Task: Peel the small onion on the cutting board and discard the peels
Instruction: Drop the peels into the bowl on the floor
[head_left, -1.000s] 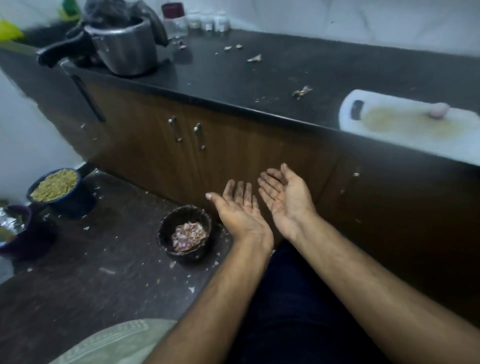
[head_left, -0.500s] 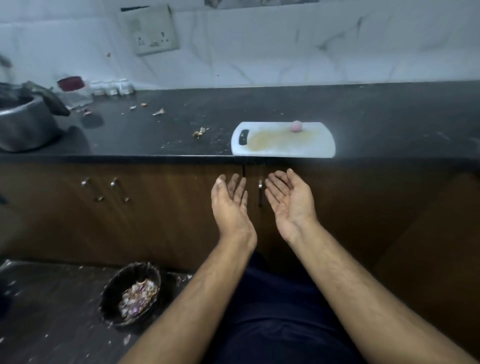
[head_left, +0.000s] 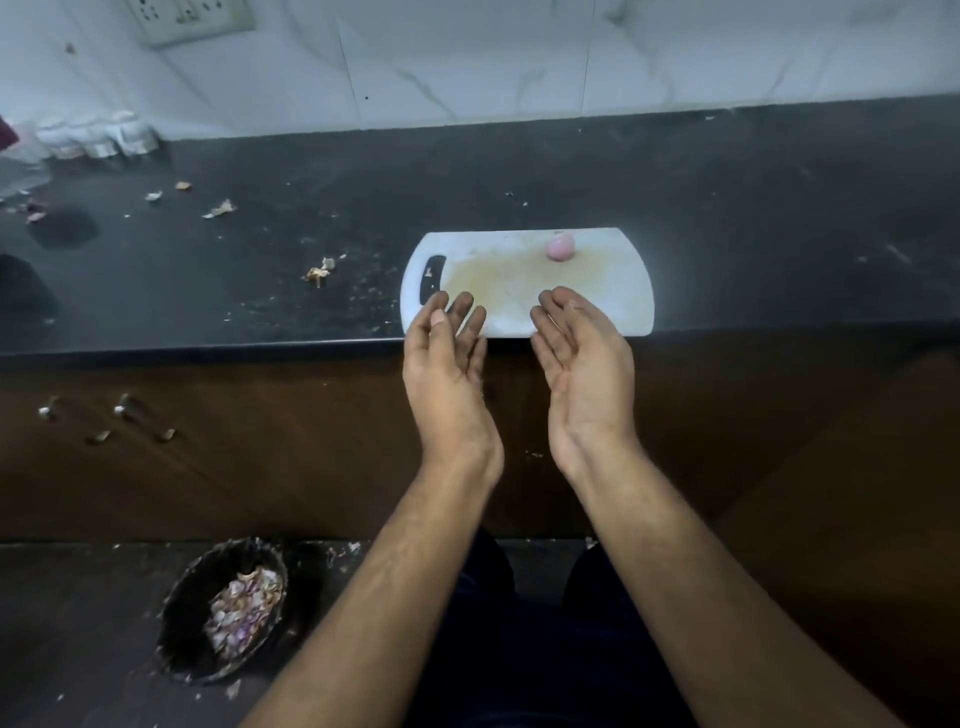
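A small pale pink onion (head_left: 559, 246) lies near the far edge of the white cutting board (head_left: 618, 296), which rests on the dark counter at its front edge. My left hand (head_left: 447, 364) and my right hand (head_left: 587, 364) hover side by side at the board's near edge, palms facing each other, fingers apart, holding nothing. On the floor at the lower left stands a dark bin (head_left: 189, 613) with pinkish onion peels (head_left: 241, 608) inside.
Scraps of peel (head_left: 322, 270) lie scattered on the black counter (head_left: 260, 249) left of the board. Small white jars (head_left: 96, 135) stand against the tiled wall at the far left. Brown cabinet doors with metal handles (head_left: 140, 415) run below the counter.
The view has swung from the floor bin up to the counter. Both empty hands have risen from in front of the cabinet to the board's near edge.
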